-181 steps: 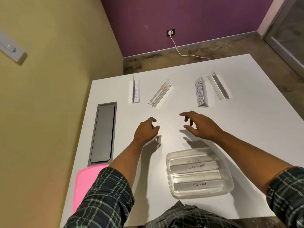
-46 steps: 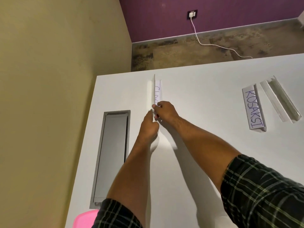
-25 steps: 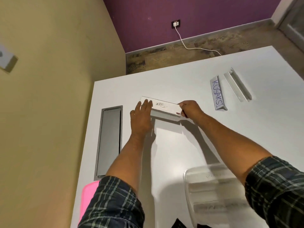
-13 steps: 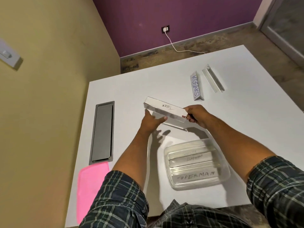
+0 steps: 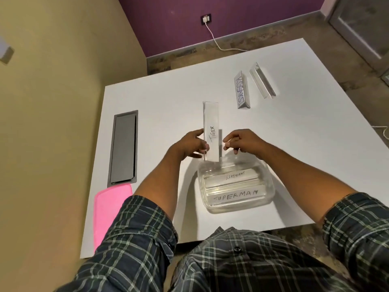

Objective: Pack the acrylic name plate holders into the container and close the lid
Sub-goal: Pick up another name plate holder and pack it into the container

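Holder marked TIGER [image 5: 211, 131]: held on end above the far rim of the clear container [image 5: 267, 186], long axis pointing away from the person, lower end just over the rim. Left hand [image 5: 189, 146] grips its left edge, fingers curled round the lower part. Right hand [image 5: 242, 142] sits at its right edge, fingertips pinched together by the acrylic; whether they actually touch it cannot be told.

Container: on the white desk [image 5: 168, 98], open, near the front edge. Inside lie flat holders; two labels read ELEPHANT [image 5: 235, 175] and SUPERMAN [image 5: 235, 196].

Further out on the desk, far right: holder marked KOSAKSI [image 5: 241, 90], and just beside it an unlabelled clear holder [image 5: 262, 83].

Left side: grey cable hatch [image 5: 124, 148] set into the desk; pink lid [image 5: 109, 207] near the front left corner.
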Motion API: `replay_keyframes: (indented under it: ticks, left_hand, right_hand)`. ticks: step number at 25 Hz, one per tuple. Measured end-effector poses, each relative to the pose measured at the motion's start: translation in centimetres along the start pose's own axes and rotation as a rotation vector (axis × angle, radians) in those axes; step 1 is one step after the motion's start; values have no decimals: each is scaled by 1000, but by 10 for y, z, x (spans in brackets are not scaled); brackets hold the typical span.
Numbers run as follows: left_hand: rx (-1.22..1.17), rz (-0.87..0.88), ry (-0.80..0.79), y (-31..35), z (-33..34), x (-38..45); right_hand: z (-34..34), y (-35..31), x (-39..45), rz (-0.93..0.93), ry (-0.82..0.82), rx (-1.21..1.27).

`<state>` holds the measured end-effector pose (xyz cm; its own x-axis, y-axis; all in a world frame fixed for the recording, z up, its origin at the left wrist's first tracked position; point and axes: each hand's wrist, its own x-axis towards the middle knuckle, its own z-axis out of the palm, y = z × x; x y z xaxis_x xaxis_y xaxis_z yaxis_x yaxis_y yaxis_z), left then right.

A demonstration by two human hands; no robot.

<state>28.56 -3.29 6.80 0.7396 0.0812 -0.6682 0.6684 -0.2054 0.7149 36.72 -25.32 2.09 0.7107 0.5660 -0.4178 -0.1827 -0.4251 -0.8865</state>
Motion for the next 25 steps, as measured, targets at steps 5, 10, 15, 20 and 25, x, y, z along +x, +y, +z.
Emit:
replay_keyframes:
  ticks: [5, 10, 15, 20, 25]
  left_hand:
    - [473, 8, -216, 6, -5, -11]
    - [783, 6, -316, 8, 11, -10]
    - [1130, 72, -324, 14, 36, -5]
    - [1285, 95, -317, -1, 59, 4]
    - [1476, 146, -254, -23, 74, 13]
  right_hand:
    - [-44, -1, -19, -422, 373, -322]
    - [-63, 12, -30, -756, -16, -996]
    - [-45, 44, -47, -923, -157, -1192]
    - [-31, 62, -48, -665, -210, -1498]
    - [-21, 65, -45, -533, -191, -1612]
